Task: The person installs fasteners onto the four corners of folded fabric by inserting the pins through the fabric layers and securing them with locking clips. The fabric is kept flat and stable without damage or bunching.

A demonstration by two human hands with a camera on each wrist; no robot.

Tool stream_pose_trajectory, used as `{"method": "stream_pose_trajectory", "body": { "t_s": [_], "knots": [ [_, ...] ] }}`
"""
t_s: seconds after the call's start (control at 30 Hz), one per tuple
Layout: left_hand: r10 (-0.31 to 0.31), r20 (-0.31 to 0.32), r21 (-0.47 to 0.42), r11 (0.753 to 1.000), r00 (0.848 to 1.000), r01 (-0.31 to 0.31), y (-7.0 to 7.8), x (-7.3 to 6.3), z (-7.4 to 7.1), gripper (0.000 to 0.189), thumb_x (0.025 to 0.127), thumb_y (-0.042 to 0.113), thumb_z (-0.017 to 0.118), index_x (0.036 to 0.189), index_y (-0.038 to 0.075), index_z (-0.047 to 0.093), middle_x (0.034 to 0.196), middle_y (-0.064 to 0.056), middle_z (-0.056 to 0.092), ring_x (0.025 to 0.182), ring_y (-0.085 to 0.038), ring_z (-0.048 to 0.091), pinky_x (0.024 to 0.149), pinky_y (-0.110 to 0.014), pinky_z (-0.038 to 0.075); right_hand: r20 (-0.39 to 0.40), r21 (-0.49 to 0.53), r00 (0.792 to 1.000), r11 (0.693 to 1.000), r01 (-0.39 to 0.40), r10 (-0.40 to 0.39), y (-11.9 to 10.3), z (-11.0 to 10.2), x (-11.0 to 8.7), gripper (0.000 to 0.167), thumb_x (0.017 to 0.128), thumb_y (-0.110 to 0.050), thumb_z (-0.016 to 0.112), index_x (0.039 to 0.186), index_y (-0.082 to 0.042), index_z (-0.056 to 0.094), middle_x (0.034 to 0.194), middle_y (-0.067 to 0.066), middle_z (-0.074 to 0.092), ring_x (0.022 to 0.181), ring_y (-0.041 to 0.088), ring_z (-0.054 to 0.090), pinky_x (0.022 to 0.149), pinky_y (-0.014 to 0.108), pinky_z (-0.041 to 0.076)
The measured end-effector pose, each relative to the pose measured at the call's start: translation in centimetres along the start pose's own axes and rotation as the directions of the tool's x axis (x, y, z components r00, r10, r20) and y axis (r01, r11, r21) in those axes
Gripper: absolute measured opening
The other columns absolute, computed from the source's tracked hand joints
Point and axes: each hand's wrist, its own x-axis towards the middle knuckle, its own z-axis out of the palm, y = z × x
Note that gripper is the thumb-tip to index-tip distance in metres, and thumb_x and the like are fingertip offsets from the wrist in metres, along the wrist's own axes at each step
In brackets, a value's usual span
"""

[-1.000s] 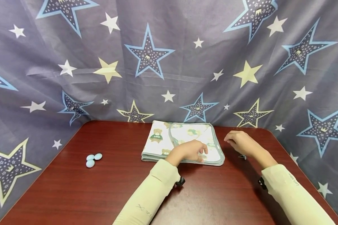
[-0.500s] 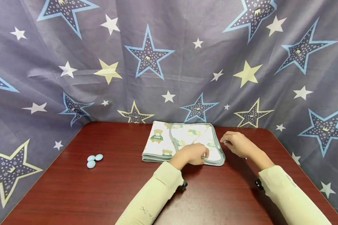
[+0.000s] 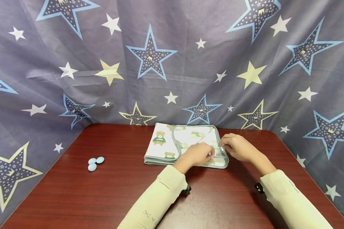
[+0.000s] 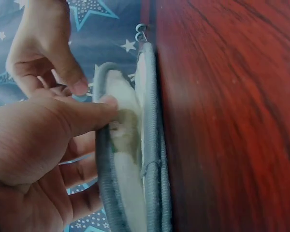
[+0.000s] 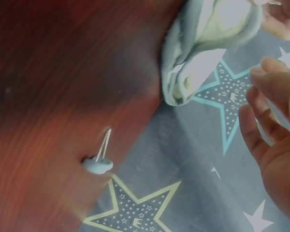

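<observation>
A folded white blanket (image 3: 164, 146) with a bear print and grey-green edging lies at the back of the table. My left hand (image 3: 199, 154) pinches its lifted top layer near the front right; in the left wrist view the thumb (image 4: 94, 113) lies on the cloth's inner side, the fingers behind. My right hand (image 3: 236, 148) is at the blanket's right edge, pinching a small light blue piece (image 4: 79, 97), apparently a pin's head; the rest is hidden. In the right wrist view, a pin (image 5: 99, 165) with a pale blue head and two thin metal prongs lies on the table.
Several light blue oval pieces (image 3: 92, 167) lie together on the left side of the dark red wooden table (image 3: 103, 197). A grey-blue star-patterned curtain (image 3: 183, 73) hangs behind the table and along both sides.
The right hand has moved left from beside the blanket to its right edge. The left hand has taken hold of the blanket's edge and lifted the top layer slightly.
</observation>
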Motion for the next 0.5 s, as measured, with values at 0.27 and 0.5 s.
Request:
{"method": "stream_pose_trajectory", "body": {
  "t_s": [0.27,0.5],
  "knots": [
    [-0.061,-0.100,-0.064,0.996,0.993,0.055,-0.3,0.2,-0.1,0.012,0.098,0.032,0.071,0.104,0.022,0.074,0.088,0.010,0.068,0.080,-0.009,0.063,0.068,-0.033,0.053,-0.061,0.071,0.998,0.997,0.010,-0.006,-0.8,-0.6,0.3,0.025,0.081,0.012,0.072,0.094,-0.009,0.076,0.093,-0.002,0.070,0.086,0.014,0.067,0.074,0.035,0.055],
    [-0.110,-0.163,-0.192,0.978,0.981,0.078,-1.0,0.2,-0.6,0.016,0.099,0.028,0.069,0.111,0.019,0.074,0.089,0.007,0.073,0.078,-0.008,0.066,0.068,-0.029,0.053,-0.098,0.168,0.995,0.985,0.033,-0.017,-1.6,-1.1,0.5,0.028,0.082,0.013,0.072,0.096,-0.011,0.076,0.094,-0.002,0.071,0.087,0.012,0.066,0.075,0.027,0.052]
  ]
}}
